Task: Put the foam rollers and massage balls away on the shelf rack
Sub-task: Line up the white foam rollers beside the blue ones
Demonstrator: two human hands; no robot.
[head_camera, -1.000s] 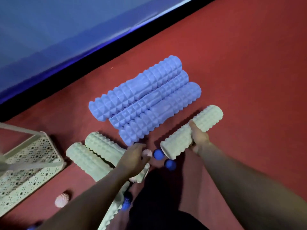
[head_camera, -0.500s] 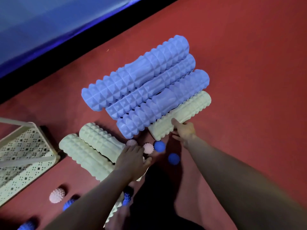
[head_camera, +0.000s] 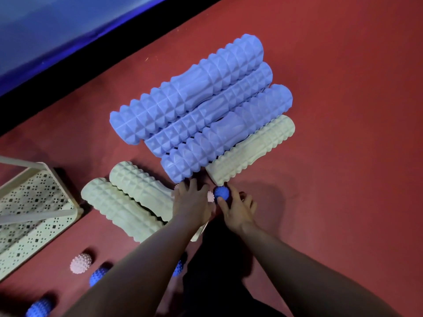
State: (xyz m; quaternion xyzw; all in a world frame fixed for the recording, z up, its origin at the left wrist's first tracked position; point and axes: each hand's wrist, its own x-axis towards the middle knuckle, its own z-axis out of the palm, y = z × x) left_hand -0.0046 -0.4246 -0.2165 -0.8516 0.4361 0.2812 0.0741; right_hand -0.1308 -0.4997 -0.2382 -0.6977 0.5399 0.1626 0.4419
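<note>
At frame centre, the right hand [head_camera: 238, 208] is pinching a blue spiky ball [head_camera: 221, 193] while the left hand [head_camera: 191, 202] is resting flat-fingered over a pink ball [head_camera: 210, 196].

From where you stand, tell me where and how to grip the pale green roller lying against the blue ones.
Grip the pale green roller round its smoother, slightly narrower middle, coming from above and from its open right side. The blue roller presses along its left side, so fingers likely won't fit there. The near end is crowded by the right hand and blue spiky ball.
</note>
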